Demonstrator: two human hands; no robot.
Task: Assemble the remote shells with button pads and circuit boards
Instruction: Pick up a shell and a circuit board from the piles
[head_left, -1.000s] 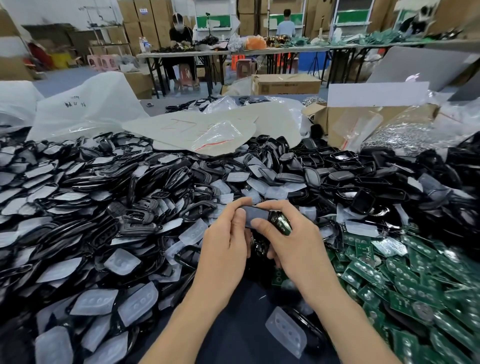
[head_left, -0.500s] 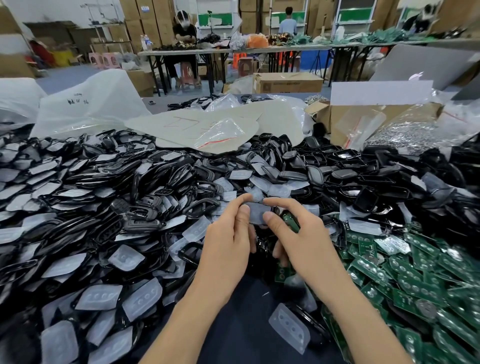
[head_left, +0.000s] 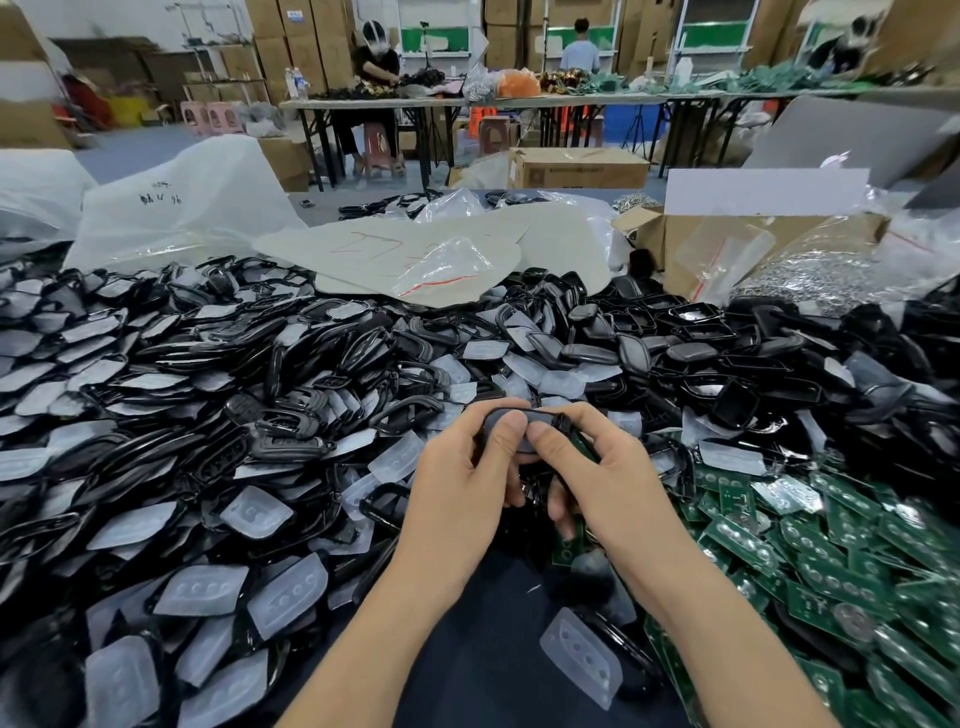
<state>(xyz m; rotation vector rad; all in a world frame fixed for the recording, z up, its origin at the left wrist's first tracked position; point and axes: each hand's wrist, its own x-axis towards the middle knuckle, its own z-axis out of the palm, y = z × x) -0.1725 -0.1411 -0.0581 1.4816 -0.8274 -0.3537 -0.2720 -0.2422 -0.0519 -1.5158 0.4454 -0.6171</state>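
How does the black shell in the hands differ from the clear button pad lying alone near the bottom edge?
The shell is black and opaque; the button pad is milky and translucent. The left hand and right hand pinch the shell; the button pad lies untouched on the dark cloth. Both are small remote parts.

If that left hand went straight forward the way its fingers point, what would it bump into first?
Probably the heap of loose black shells and translucent button pads just beyond the remote shell that the left hand grips together with the right hand; depth is hard to judge.
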